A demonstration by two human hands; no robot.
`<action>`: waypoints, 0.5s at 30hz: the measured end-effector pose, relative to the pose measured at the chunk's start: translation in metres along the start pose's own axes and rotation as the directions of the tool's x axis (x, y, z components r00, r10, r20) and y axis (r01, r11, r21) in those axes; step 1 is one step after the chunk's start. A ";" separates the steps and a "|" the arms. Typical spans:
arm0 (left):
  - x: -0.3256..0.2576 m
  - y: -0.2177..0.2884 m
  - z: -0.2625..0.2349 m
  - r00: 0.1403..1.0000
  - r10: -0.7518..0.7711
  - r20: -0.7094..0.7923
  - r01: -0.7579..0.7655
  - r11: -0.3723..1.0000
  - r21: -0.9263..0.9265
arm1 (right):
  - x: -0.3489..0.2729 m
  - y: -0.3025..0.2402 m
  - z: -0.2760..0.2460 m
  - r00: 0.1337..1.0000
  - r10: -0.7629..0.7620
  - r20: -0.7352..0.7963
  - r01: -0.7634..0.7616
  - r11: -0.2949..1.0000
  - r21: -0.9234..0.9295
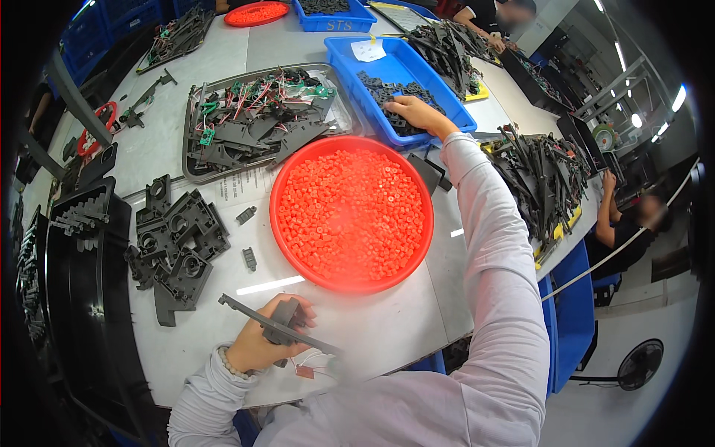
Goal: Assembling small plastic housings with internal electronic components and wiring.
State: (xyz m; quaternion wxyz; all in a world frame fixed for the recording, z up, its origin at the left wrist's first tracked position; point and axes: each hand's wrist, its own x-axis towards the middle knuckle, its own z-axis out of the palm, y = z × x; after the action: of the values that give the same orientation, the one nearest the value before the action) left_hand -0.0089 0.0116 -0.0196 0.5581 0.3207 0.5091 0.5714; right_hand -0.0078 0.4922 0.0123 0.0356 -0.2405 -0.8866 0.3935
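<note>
My left hand (257,344) is closed round a dark grey plastic housing with a long thin bar (281,322), held tilted above the table's near edge. Thin pale wires and a small reddish-brown piece (304,371) hang beneath it. My right arm stretches forward over the table. My right hand (418,114) reaches into a blue tray (456,112), its fingers bent together at the small dark grey plastic parts (380,91) there. What those fingertips hold, if anything, is hidden. Between my arms stands a round red tray (277,216) full of small orange-red pieces (346,208).
Left of the red tray lie dark grey housings (182,238) and two small loose parts (249,258). Behind is a grey tray (195,167) of wired parts. Long dark parts (540,182) pile up at the right. Black bins (89,298) line the left; other people sit across and right.
</note>
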 end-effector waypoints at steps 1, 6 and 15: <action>0.000 0.000 0.000 1.000 0.010 0.004 -0.010 1.000 0.005 | 0.003 0.004 0.000 1.000 0.018 -0.024 -0.018 1.000 0.010; -0.001 -0.002 0.002 0.999 0.049 0.004 -0.049 0.999 0.021 | 0.008 0.015 -0.012 0.964 0.002 -0.265 0.054 0.977 0.204; 0.000 -0.005 0.004 0.998 0.062 -0.027 -0.063 0.997 -0.039 | -0.085 -0.078 0.036 0.986 -0.148 0.081 0.103 0.907 0.407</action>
State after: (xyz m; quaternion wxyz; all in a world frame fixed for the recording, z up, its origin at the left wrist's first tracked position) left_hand -0.0037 0.0117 -0.0234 0.5395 0.3181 0.4946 0.6026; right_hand 0.0273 0.3843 0.0538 0.0605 -0.1483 -0.8011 0.5767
